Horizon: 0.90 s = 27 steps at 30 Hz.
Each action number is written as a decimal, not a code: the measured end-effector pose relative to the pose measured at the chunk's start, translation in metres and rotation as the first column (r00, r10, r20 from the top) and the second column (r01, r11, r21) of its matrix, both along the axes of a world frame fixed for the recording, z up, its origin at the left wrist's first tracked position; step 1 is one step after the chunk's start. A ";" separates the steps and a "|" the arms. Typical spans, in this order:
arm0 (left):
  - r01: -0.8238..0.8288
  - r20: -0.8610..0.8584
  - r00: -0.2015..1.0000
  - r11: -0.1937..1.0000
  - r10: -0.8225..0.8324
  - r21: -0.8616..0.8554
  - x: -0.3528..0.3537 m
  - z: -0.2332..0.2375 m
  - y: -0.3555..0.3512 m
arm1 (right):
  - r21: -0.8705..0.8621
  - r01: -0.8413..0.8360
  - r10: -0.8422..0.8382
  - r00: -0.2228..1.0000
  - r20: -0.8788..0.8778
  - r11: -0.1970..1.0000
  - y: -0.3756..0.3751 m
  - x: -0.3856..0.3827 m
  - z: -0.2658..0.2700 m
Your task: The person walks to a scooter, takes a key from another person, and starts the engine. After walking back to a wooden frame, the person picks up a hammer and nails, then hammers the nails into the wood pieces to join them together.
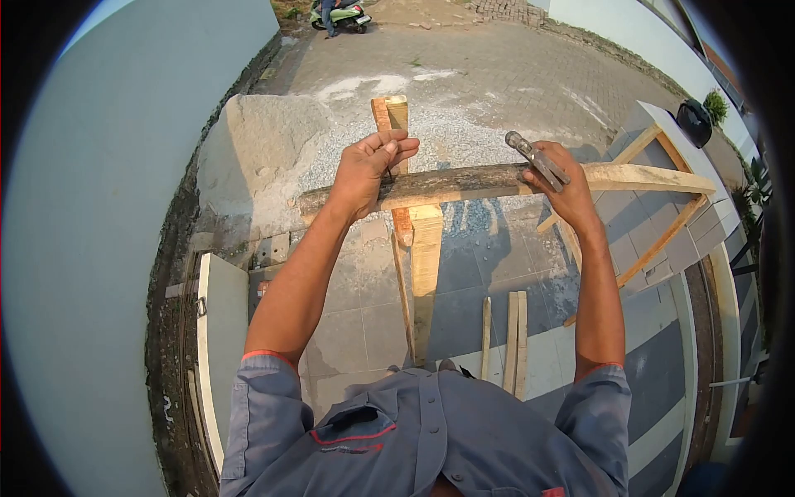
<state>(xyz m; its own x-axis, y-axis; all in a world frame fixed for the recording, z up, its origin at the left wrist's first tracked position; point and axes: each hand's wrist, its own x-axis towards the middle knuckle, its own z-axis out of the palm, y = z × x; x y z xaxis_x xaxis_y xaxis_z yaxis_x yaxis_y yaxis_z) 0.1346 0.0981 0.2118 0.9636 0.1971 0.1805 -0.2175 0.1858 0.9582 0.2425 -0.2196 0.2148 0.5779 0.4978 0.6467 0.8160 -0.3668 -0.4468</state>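
Observation:
A rough wooden beam (464, 184) with a bark-covered upper side runs crosswise in front of me. Beneath it, near its left end, passes an upright pale plank (426, 248) with a narrower orange-brown strip (402, 225) alongside. My left hand (364, 170) is closed at this crossing, thumb and fingers pinching a thin dark nail (390, 174) just over the beam. Farther right, my right hand (567, 186) grips a hammer (530, 151) close to its metal head, right at the beam; the handle is mostly hidden.
A wooden frame (662, 236) joins the beam's right end beside stacked grey blocks (687, 219). Loose battens (515, 344) lie on the tiles below. Sand (265, 137) and gravel (460, 137) lie ahead, and a person sits on a green scooter (352, 16) far off.

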 end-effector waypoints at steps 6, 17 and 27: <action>0.049 0.034 0.998 0.998 -0.050 0.030 0.001 -0.002 0.000 | 0.173 0.069 0.003 0.924 -0.383 0.982 0.038 -0.061 0.047; 0.072 -0.025 0.997 0.987 -0.069 0.141 0.003 -0.008 0.006 | -0.069 -0.128 0.130 0.991 0.020 0.989 0.094 -0.070 0.093; 0.136 -0.167 0.984 0.864 -0.061 0.484 0.008 -0.004 0.030 | -0.042 0.030 -0.044 0.919 -0.391 0.999 0.101 -0.052 0.073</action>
